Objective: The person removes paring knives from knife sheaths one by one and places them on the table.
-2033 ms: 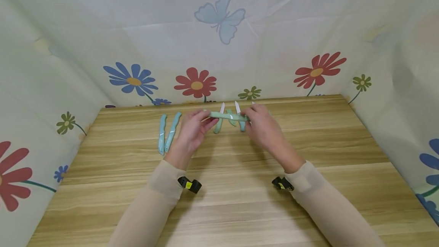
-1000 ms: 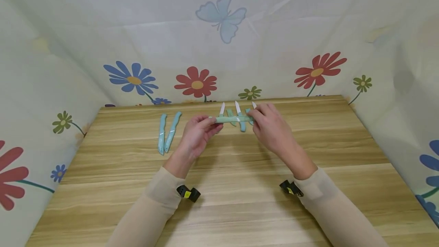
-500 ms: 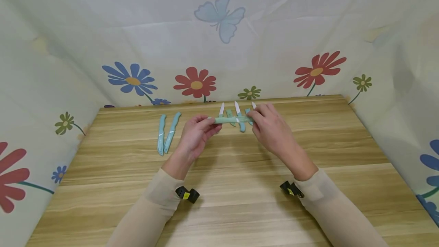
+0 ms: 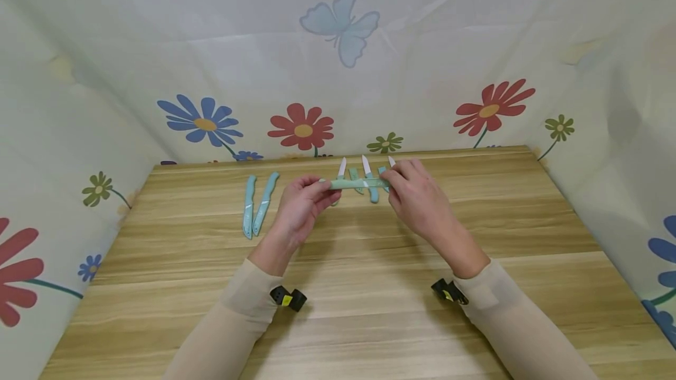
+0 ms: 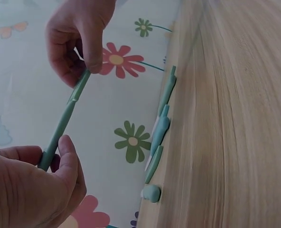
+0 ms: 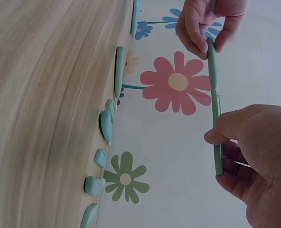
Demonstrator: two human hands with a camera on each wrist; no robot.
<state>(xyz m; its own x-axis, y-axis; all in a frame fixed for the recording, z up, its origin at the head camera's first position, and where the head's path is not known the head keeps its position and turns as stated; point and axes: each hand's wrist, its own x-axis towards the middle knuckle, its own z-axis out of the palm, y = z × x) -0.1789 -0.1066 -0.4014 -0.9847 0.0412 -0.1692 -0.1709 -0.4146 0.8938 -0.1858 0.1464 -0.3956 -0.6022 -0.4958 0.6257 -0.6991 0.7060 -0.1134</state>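
A green paring knife (image 4: 345, 184) is held level above the far part of the table, with a green sheath (image 4: 377, 182) over its blade. My left hand (image 4: 301, 207) pinches the handle end between thumb and fingers. The sheath's far end is gripped by my right hand (image 4: 422, 195), whose fingers hide its tip. In the right wrist view, the handle (image 6: 212, 66) and sheath meet in a straight line. Beneath lie bare-bladed knives, one with a pale blade (image 4: 342, 166), one with a blue handle (image 4: 374, 194), and a third blade (image 4: 391, 160) partly behind my right hand.
Between the bare knives lie a loose green sheath (image 4: 354, 174) and a blue one (image 4: 382, 170). Left of my left hand, two blue sheathed knives (image 4: 248, 207) (image 4: 265, 204) lie side by side on the wooden table (image 4: 348, 321). A flower-printed sheet (image 4: 237, 63) rises behind the table.
Since two seconds ago both hands have shifted slightly right and nearer, carrying the knife and sheath together. Over the last second they have stayed almost still.
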